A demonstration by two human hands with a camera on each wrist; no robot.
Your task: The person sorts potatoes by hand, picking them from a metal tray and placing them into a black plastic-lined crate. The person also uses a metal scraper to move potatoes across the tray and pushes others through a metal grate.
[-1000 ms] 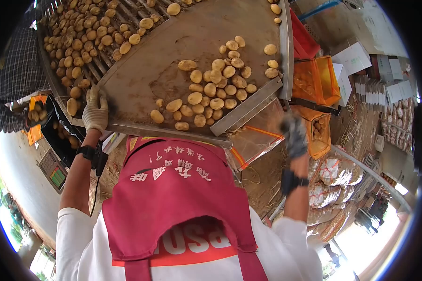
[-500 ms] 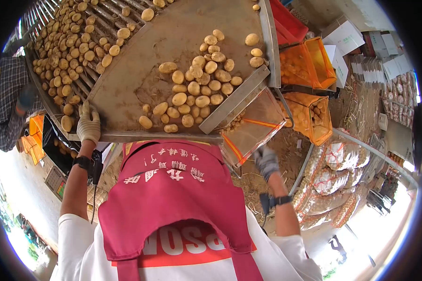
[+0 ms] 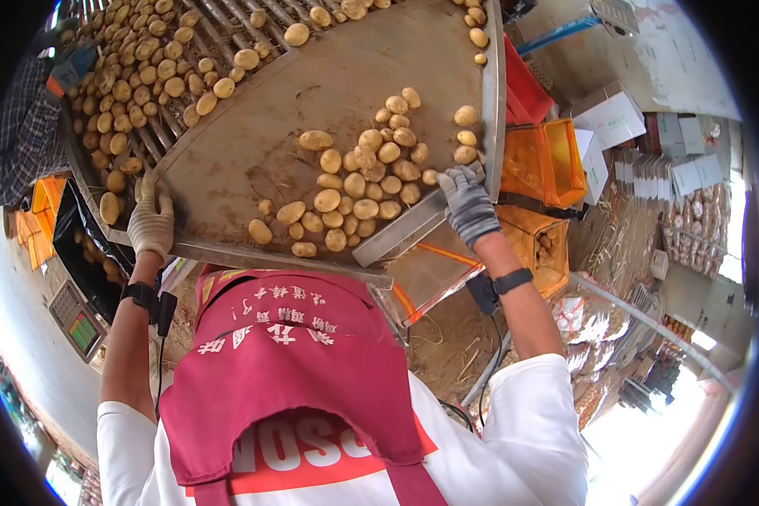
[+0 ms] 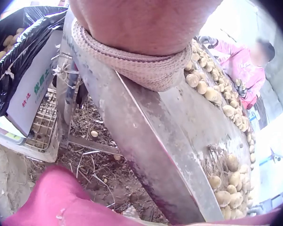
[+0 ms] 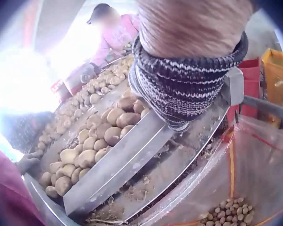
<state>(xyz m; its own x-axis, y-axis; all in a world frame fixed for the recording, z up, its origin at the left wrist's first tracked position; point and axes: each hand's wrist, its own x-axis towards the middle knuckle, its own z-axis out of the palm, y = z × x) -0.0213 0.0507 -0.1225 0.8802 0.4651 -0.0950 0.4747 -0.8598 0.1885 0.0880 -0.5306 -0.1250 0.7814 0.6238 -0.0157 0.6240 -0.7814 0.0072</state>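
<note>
My left hand (image 3: 152, 221), in a pale knit glove, rests on the near left rim of the metal sorting table (image 3: 236, 160), fingers pointing forward. In the left wrist view only its glove cuff (image 4: 137, 66) shows; the fingers are hidden. My grey-gloved right hand (image 3: 468, 207) grips the far end of a slanted metal bar (image 3: 401, 228), fingers bent over its top. A heap of potatoes (image 3: 367, 185) lies behind that bar. Below the bar, a clear bag with orange stripes (image 3: 437, 274) hangs open; small potatoes (image 5: 228, 212) lie in its bottom.
More potatoes (image 3: 143, 76) cover the roller bars at far left. Orange mesh bags (image 3: 544, 160) hang along the right side. A black-lined box (image 3: 88, 253) stands by the left rim. Another person in pink (image 5: 115, 33) is across the table.
My right hand has moved from beside the clear bag up and forward onto the far end of the metal bar. The left hand stays at the rim; the potato heap keeps its arrangement.
</note>
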